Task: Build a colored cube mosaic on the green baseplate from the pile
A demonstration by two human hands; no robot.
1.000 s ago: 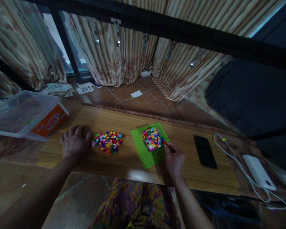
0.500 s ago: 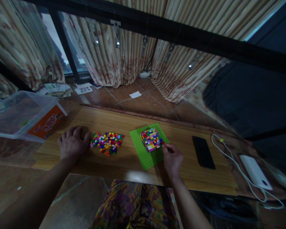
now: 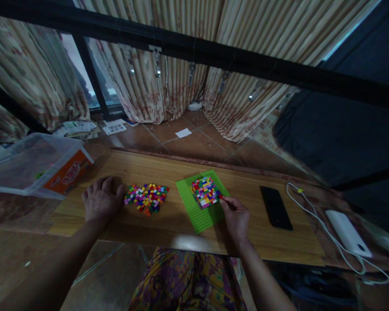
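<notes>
My right hand (image 3: 236, 216) pinches a small red brick (image 3: 221, 197) at the right edge of a multicoloured brick block (image 3: 205, 191). That block stands on a green studded baseplate (image 3: 197, 221), near the middle of the wooden table. On the left, my left hand (image 3: 102, 198) lies flat on the table with its fingers spread, holding nothing. Just right of its thumb is a loose heap of small coloured bricks (image 3: 146, 198). Whether the red brick touches the block cannot be made out.
A clear plastic bin (image 3: 35, 160) with an orange label stands at the table's left end. Right of the baseplate lies a black phone (image 3: 276, 207). Farther right are a white power bank (image 3: 348, 233) and its white cable (image 3: 324, 224). Curtains (image 3: 168, 86) hang behind the table.
The camera view has tilted slightly, so the scene sits a little lower. My right hand stays at the block's right edge with the red brick; my left hand rests as before.
</notes>
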